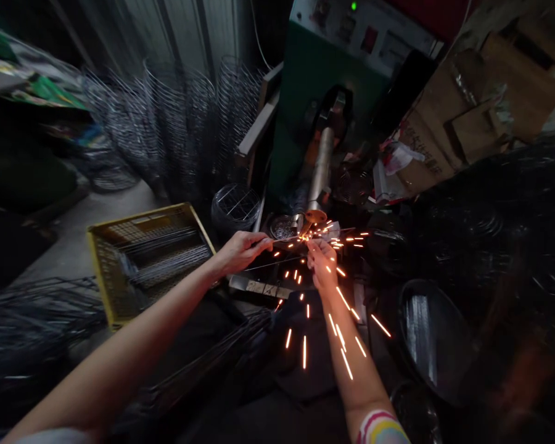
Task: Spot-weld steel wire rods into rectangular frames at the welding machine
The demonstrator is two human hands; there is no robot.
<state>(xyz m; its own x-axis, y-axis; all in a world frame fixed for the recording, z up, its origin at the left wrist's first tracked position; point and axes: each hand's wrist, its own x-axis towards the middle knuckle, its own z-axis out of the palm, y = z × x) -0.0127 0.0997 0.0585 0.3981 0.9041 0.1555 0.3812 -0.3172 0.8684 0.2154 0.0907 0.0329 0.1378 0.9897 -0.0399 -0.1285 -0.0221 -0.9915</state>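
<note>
Orange sparks point(305, 235) burst from the tip of a welding machine's metal arm point(321, 166) and fly down over my right forearm. Just left of the sparks, my left hand point(250, 248) pinches a thin metal wire point(284, 240) that runs toward the machine's tip. My right hand point(322, 259) is closed right beside the sparks, its fingertips pressed together close under the tip; what they hold is too small and glare-covered to make out. A second thin wire point(271, 265) slants below my left hand.
A yellow crate point(102, 271) of metal rods stands at the left. Stacked wire rings point(166, 117) and a round wire basket point(235, 206) lie behind. The green machine body point(289, 117) rises ahead, cardboard point(425, 148) at its right. A dark round tub point(444, 345) is lower right.
</note>
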